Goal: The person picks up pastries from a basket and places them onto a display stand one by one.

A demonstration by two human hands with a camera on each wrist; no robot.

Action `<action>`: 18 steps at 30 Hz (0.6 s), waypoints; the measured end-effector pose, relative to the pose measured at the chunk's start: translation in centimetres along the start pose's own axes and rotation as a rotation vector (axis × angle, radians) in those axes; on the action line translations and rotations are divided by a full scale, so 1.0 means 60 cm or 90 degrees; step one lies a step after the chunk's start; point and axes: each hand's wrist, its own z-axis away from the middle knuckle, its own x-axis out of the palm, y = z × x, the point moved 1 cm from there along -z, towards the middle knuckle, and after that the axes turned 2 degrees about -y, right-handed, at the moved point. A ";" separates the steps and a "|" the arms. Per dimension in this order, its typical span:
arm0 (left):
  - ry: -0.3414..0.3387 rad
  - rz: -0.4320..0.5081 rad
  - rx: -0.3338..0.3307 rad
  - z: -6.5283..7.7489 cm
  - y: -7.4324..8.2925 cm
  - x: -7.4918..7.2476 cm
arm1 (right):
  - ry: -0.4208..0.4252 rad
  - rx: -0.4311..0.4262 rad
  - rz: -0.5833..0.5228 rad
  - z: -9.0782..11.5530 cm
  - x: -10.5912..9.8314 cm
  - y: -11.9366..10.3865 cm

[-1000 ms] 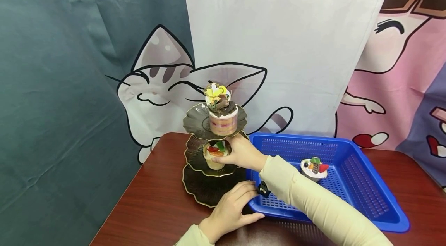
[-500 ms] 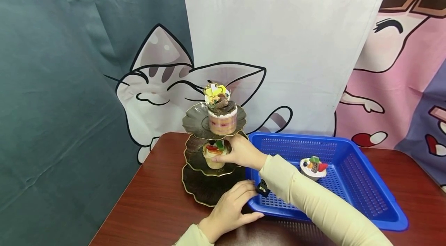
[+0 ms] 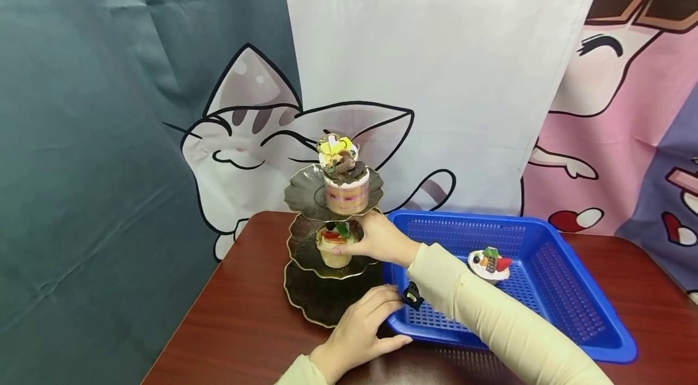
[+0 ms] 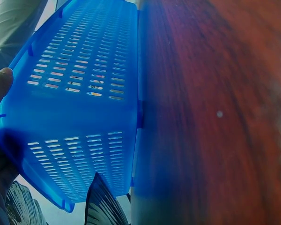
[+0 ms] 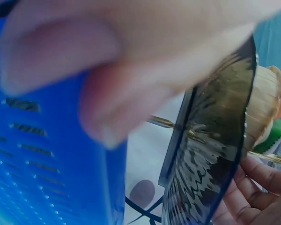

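My right hand [image 3: 382, 241] reaches onto the middle plate [image 3: 302, 245] of a dark three-tier stand and holds a fruit-topped cupcake [image 3: 335, 254], thumb in front, the other fingers mostly hidden behind it. In the right wrist view the cupcake [image 5: 262, 105] shows beyond the plate's wavy edge, with the right hand [image 5: 260, 197] below. My left hand [image 3: 361, 330] grips the near left corner of a blue plastic basket [image 3: 586, 288]. Its fingers lie over the left rim and the thumb along the front; in the left wrist view the thumb rests at the basket's rim [image 4: 25, 51].
On the top plate [image 3: 302, 191] stand a chocolate-topped layered cake cup [image 3: 347, 194] and a yellow-topped one [image 3: 338, 145] behind it. Another fruit-topped cupcake [image 3: 489, 265] sits inside the basket. The bottom plate [image 3: 311, 294] lies low on the brown table [image 3: 218, 324], before a cartoon curtain [image 3: 436, 70].
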 end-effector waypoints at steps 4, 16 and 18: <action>-0.003 0.008 -0.006 0.001 0.000 0.000 | -0.009 0.009 -0.034 0.002 -0.006 0.000; -0.004 0.015 -0.010 0.001 0.001 0.000 | -0.024 0.044 -0.068 0.009 -0.020 0.004; -0.005 0.016 -0.010 0.001 0.001 0.000 | -0.023 0.045 -0.066 0.010 -0.022 0.003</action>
